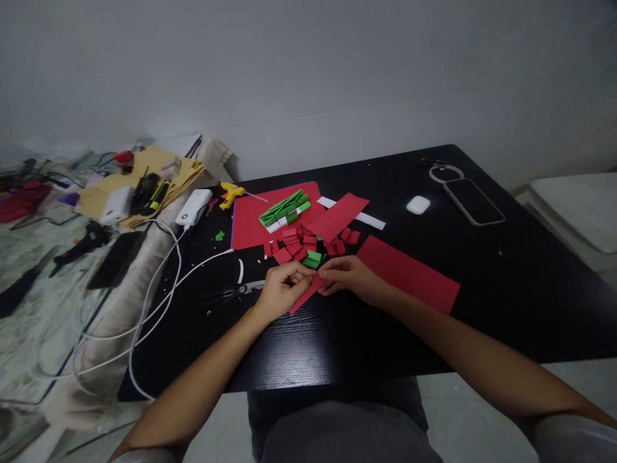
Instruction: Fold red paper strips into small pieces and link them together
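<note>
Between both hands is a small strip of red paper, its lower end pointing toward the table's front edge. My left hand pinches it from the left, fingers curled. From the right, my right hand grips the same strip between thumb and fingers. Just beyond the hands lies a heap of small folded red paper pieces, with a folded green piece at its near side. Scissors with black handles lie left of my left hand, their blade tips hidden behind it. A large red paper sheet lies partly under my right forearm.
Red sheets with folded green paper lie at the back, near a yellow glue gun. A white power bank trails a cable at left. A phone and white earbud case sit at right.
</note>
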The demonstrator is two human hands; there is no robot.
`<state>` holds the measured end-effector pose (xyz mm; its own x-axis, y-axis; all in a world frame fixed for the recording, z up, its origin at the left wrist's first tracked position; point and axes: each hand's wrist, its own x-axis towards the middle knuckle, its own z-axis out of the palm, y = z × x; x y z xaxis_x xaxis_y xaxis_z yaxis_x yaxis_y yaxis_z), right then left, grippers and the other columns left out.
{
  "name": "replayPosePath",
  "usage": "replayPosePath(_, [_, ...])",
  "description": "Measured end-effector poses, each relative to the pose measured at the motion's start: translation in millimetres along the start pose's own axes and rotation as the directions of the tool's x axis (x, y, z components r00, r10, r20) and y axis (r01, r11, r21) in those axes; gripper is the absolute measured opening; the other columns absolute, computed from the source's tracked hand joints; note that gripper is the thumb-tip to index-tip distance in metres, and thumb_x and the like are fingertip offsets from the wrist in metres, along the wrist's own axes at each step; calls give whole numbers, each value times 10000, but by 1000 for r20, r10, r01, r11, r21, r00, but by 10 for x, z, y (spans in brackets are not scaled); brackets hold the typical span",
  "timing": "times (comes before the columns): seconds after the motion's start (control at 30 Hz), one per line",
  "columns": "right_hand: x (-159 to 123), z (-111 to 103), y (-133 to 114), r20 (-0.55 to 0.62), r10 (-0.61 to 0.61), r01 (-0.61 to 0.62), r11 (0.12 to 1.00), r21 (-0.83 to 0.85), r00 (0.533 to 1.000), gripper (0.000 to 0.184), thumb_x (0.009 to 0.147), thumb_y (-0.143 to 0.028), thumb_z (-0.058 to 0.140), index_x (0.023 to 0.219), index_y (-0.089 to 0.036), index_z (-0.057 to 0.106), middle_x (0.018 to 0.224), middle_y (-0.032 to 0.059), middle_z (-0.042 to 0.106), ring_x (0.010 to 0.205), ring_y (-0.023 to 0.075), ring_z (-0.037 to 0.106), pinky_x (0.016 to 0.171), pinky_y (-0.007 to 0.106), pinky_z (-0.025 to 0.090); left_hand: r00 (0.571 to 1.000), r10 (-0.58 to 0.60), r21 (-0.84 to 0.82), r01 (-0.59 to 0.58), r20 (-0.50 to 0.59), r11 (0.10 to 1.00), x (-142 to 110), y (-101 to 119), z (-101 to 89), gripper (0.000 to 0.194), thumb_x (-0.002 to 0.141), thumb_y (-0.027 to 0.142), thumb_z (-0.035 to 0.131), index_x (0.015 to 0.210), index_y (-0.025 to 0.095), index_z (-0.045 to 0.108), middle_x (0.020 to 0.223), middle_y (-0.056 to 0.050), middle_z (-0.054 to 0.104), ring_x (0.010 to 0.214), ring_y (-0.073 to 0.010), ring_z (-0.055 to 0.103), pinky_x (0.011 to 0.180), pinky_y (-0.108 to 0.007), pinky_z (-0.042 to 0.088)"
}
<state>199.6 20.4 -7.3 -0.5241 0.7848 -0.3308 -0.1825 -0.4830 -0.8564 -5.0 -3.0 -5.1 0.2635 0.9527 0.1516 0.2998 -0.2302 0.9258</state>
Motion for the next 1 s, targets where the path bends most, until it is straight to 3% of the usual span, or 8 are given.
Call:
replayPosePath(0.27, [3,-19,10,36,5,-4,1000,-7,999,354,676,-395,871,842,-111,740,704,70,751,692,172,741,671,275,611,1000,-3,-3,3,1,1000,4,26,-6,110,851,233,650,864,148,718,682,-29,681,573,-116,574,547,-224,429])
replayPosePath(0.47, [-16,3,-11,19,-9,10,996,-83,1000,385,673,-433,862,853,-112,748,714,66,751,707,171,738,688,286,611,997,-61,-31,62,44,998,16,67,-28,215,913,354,602,917,151,673,662,6,604,593,-111,525,561,-221,400])
replayPosePath(0.67, [-1,8,-6,-11,-19,18,993,-117,1000,413,661,-451,863,854,-104,749,718,72,749,710,178,735,709,308,612,988,-142,23,141,62,990,43,37,-22,322,931,441,574,815,147,637,601,50,482,560,-88,412,552,-210,329])
replayPosePath(1.0, [-1,-9,-2,-12,10,-10,1000,-28,1000,382,650,-421,879,841,-118,745,710,64,744,699,171,727,710,303,601,984,-146,-6,147,103,989,43,15,-23,310,925,447,586,846,150,627,619,47,485,573,-95,414,560,-211,324])
